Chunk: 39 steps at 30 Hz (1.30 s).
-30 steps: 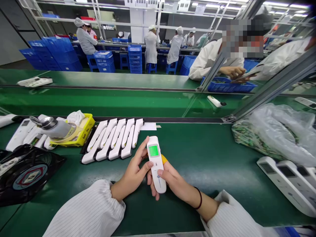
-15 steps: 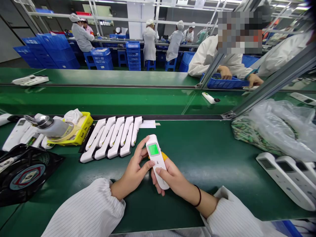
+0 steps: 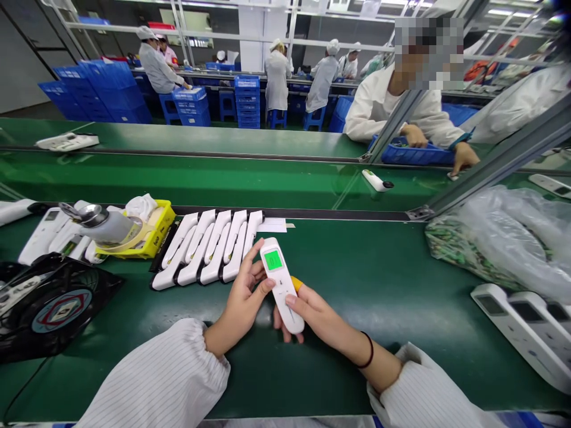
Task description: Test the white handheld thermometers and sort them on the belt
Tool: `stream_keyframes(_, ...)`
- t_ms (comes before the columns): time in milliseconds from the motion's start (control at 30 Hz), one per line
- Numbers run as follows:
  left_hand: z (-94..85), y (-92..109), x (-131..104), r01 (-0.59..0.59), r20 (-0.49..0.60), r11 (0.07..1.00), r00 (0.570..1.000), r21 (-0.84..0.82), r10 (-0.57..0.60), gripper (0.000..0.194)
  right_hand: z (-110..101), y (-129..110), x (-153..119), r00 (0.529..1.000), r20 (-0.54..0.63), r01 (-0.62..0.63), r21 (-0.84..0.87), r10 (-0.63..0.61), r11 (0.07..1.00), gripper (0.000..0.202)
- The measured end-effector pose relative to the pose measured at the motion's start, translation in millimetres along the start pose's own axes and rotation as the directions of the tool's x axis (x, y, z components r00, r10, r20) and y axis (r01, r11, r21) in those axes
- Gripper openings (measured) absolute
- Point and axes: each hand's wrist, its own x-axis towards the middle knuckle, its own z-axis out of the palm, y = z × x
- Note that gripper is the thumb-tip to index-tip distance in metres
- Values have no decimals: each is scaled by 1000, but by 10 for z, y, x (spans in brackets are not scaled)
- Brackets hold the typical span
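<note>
Between my hands, above the green table, is a white infrared thermometer (image 3: 282, 292) with a lit green screen showing a reading. My left hand (image 3: 243, 300) is closed on its upper end, thumb along the near side and fingers behind. Around the lower end my right hand (image 3: 312, 309) is wrapped, its thumb on the front by the buttons. A yellow cover sits on one right fingertip. Left of my hands lies a row of several white thermometers (image 3: 209, 246), set side by side. More thermometers (image 3: 520, 333) with dark screens lie at the right edge.
A yellow basket (image 3: 163, 235) and a metal bottle (image 3: 111, 226) stand at left, behind a black fan (image 3: 57, 309). A clear bag of green parts (image 3: 499, 238) lies at right. Across the green conveyor (image 3: 250, 178), a co-worker reaches by a blue bin (image 3: 414, 153).
Digits now show on the thermometer's green screen, which was plain before. My hands keep their hold. The view has shifted slightly, and the co-worker's hand has moved a little.
</note>
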Motion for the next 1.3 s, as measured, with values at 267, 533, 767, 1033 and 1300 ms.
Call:
stream_keyframes(267,-34,50,24,-2,96,1000,995,14,0,86,-64,24,-5,973,-224,11,-195,-55,981,47)
stream_keyframes(533,-39,43,70,34,142,992,990,-119,-17,83,-5,24,32,985,-172,-27,-38,21,999,51)
stream_keyframes(767,-23,79,53,25,130,995,991,-96,-12,81,38,35,22,974,-222,14,-103,-36,995,49)
stream_keyframes(1033,-20,90,49,54,128,997,991,-48,-47,82,20,59,23,969,-239,5,-218,-58,976,51)
stream_keyframes(1300,-20,78,41,66,123,997,990,-27,-63,82,15,59,27,972,-228,10,-202,-57,979,49)
